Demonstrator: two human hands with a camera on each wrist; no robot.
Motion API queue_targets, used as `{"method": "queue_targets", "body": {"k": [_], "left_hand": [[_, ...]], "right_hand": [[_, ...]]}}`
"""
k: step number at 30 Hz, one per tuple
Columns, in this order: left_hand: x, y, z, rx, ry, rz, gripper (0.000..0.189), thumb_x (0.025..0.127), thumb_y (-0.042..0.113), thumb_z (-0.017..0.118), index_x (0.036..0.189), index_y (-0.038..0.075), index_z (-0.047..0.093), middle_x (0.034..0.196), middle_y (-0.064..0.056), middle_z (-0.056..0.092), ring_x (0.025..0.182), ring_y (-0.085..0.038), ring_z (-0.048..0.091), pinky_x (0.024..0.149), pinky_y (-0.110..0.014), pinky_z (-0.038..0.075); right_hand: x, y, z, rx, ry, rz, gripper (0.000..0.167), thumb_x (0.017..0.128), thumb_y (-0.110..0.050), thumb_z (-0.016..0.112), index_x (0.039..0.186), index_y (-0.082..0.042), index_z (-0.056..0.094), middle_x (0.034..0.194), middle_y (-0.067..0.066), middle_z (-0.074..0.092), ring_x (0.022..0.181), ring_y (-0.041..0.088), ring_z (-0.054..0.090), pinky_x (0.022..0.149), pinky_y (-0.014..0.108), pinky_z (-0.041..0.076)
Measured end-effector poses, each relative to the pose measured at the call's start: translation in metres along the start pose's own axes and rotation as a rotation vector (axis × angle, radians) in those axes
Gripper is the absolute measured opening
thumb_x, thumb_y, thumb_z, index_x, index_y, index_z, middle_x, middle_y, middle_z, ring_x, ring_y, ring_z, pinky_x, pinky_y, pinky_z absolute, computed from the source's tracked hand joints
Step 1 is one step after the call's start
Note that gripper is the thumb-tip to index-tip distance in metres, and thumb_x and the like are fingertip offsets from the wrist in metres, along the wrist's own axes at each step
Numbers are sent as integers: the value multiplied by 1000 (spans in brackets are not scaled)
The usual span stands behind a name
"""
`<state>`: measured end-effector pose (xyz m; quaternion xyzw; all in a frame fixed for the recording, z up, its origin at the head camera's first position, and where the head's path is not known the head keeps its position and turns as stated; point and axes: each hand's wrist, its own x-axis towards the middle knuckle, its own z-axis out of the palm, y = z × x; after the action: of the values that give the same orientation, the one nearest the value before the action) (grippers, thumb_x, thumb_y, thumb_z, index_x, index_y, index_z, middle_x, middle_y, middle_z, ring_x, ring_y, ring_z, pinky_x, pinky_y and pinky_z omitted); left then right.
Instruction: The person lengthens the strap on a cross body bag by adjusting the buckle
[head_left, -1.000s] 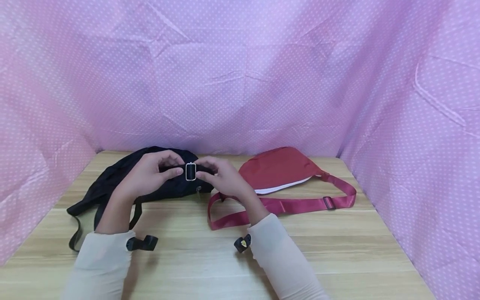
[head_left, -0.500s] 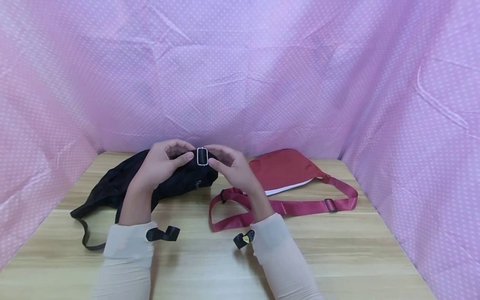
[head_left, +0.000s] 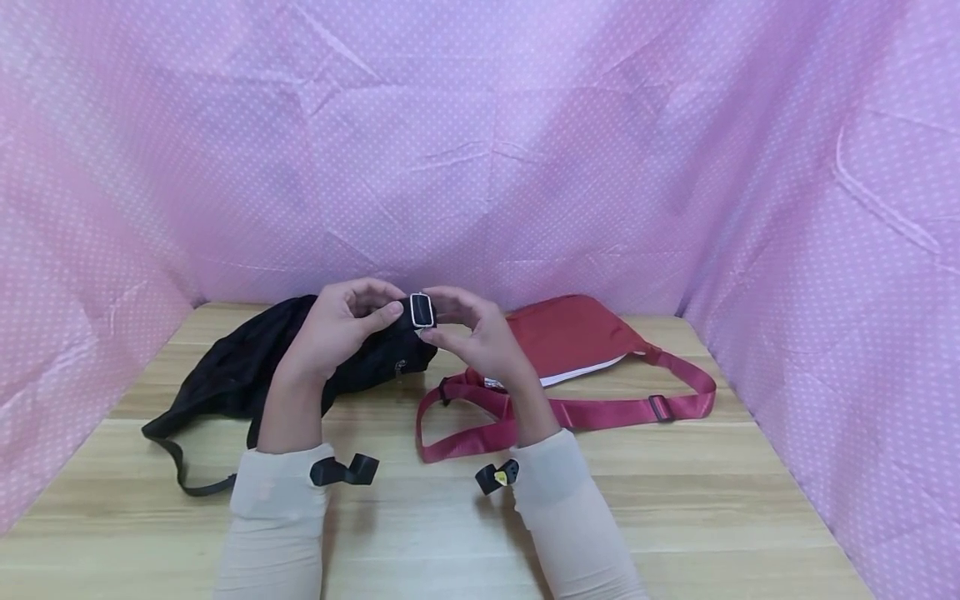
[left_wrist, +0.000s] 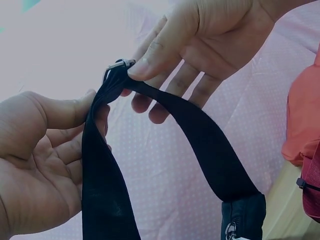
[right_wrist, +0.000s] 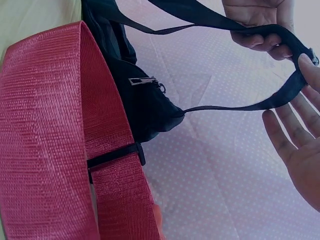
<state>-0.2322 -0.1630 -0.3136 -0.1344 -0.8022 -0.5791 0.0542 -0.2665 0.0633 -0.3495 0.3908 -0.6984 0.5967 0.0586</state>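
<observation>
A black waist bag (head_left: 225,362) lies at the back left of the table, its flat strap (left_wrist: 200,132) raised in a loop. On that strap sits a silver slide buckle (head_left: 422,310), held up between both hands. My left hand (head_left: 333,329) pinches the strap just left of the buckle, between thumb and fingers. My right hand (head_left: 486,337) pinches the strap right at the buckle, thumb on the near side; its other fingers spread loosely in the left wrist view. The bag's zipper pull (right_wrist: 142,80) shows at its end in the right wrist view.
A red waist bag (head_left: 573,337) with a white zipper lies at the back right. Its crimson strap (head_left: 600,414) curves in front of it, with a dark slider (head_left: 660,408). Pink dotted cloth (head_left: 480,167) surrounds the wooden table (head_left: 420,533) at the back and sides.
Both hands have lifted the buckle and carried it to the right, the left hand moving further. The buckle has tilted. The black bag's loose strap end has shifted slightly.
</observation>
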Motion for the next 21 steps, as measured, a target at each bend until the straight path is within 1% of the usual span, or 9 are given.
{"method": "queue_targets", "body": {"k": [7, 10, 13, 15, 17, 19, 21], "left_hand": [[-1, 1, 4, 10, -33, -36, 24, 98, 20, 72, 116, 5, 71, 107, -10, 70, 95, -23, 63, 85, -32, 51], [-2, 1, 4, 11, -45, -41, 27, 98, 25, 72, 117, 6, 72, 109, -10, 71, 97, -24, 62, 87, -34, 49], [-2, 0, 3, 26, -73, -40, 32, 97, 32, 73, 119, 9, 72, 112, -9, 71, 100, -24, 63, 91, -36, 50], [-2, -1, 1, 53, -109, -27, 37, 94, 34, 76, 122, 10, 71, 113, -8, 72, 103, -23, 65, 94, -37, 51], [-3, -2, -1, 88, -155, 2, 43, 91, 34, 80, 126, 12, 69, 116, -5, 72, 105, -21, 67, 97, -37, 52], [-4, -2, -3, 123, -193, 48, 49, 88, 31, 84, 130, 13, 66, 116, -4, 72, 105, -20, 68, 97, -36, 52], [-5, -2, -3, 151, -202, 99, 53, 86, 29, 86, 132, 15, 65, 115, -2, 73, 102, -19, 69, 94, -34, 53]], "right_hand": [[-3, -3, 0, 2, -12, 72, 54, 89, -5, 80, 139, -6, 62, 121, 11, 71, 108, 25, 70, 92, 42, 59], [-4, -3, 0, -11, 1, 76, 51, 89, -8, 80, 137, -7, 63, 118, 9, 72, 107, 24, 70, 91, 40, 59], [-5, -2, -1, -18, 18, 50, 47, 90, -9, 80, 134, -7, 64, 117, 8, 72, 105, 22, 70, 93, 43, 58], [-5, -2, -2, -14, 30, 29, 45, 89, -7, 80, 132, -6, 65, 116, 8, 72, 104, 23, 70, 95, 45, 57], [-5, -2, -3, -3, 35, 10, 44, 89, -5, 79, 131, -5, 65, 114, 9, 72, 104, 23, 69, 97, 47, 56], [-5, -1, -4, 15, 39, 6, 44, 89, -3, 78, 131, -4, 64, 113, 10, 72, 104, 24, 69, 97, 45, 55], [-5, -1, -5, 33, 39, 15, 45, 90, -3, 78, 132, -4, 64, 113, 11, 72, 104, 24, 68, 97, 42, 55]]}}
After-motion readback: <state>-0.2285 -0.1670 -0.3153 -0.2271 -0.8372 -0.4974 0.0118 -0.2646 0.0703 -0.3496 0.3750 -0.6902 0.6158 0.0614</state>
